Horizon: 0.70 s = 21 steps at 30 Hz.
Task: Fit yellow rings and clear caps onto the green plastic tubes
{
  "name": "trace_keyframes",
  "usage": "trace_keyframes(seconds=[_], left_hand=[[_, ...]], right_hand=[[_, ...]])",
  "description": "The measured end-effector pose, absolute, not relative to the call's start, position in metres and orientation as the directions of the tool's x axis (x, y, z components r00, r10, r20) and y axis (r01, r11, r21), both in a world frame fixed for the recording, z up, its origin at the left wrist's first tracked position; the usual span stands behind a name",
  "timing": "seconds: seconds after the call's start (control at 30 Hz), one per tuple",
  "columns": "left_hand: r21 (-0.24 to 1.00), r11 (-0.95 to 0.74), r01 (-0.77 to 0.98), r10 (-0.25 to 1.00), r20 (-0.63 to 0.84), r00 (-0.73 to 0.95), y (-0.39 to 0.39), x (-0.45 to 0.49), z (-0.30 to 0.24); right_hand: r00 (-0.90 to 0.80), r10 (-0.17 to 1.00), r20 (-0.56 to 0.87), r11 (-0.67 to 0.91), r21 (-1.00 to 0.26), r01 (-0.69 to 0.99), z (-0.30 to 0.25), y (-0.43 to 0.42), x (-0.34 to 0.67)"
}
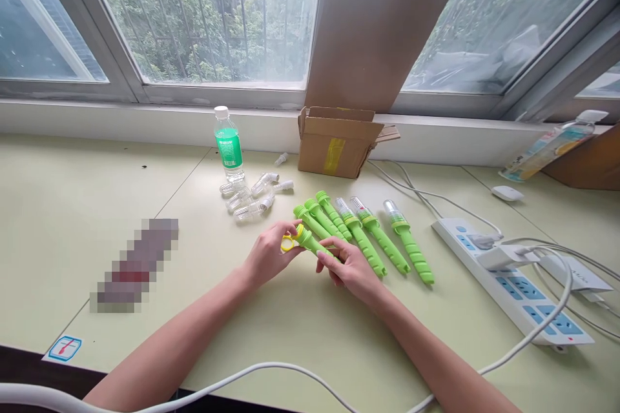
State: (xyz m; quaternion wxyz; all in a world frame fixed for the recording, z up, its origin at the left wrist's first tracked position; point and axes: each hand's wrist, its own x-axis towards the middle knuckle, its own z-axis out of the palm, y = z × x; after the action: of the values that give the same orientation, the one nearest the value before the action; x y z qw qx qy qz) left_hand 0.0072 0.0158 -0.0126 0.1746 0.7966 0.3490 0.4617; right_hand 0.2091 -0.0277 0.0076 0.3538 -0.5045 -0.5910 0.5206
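My right hand (349, 269) grips the shaft of a green ribbed plastic stick (312, 242), held just above the table. My left hand (269, 253) pinches a small yellow ring (287, 244) at the stick's flared top end. Just behind my hands lies a row of several more green sticks (382, 235), some with clear caps on their tops. Several loose clear caps (252, 199) lie further back, beside a water bottle.
A green-labelled water bottle (228, 144) and an open cardboard box (336, 140) stand by the window sill. A white power strip (513, 287) with plugs and cables lies to the right. A white cable (271, 369) crosses the near edge. A plastic bottle (549, 146) lies far right.
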Motion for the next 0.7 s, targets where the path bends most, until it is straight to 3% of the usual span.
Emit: trace_keyframes(seconds=[0.33, 0.7], left_hand=[[0.603, -0.669, 0.436, 0.742, 0.579, 0.338, 0.0158, 0.0062, -0.0148], [0.643, -0.639, 0.423, 0.769, 0.53, 0.356, 0.0166, 0.0063, -0.0152]], right_hand=[[-0.252, 0.966, -0.062, 0.027, -0.941, 0.337, 0.0084, -0.0279, 0.2099], [-0.253, 0.964, -0.084, 0.002, -0.947, 0.322, 0.0049, -0.0255, 0.2121]])
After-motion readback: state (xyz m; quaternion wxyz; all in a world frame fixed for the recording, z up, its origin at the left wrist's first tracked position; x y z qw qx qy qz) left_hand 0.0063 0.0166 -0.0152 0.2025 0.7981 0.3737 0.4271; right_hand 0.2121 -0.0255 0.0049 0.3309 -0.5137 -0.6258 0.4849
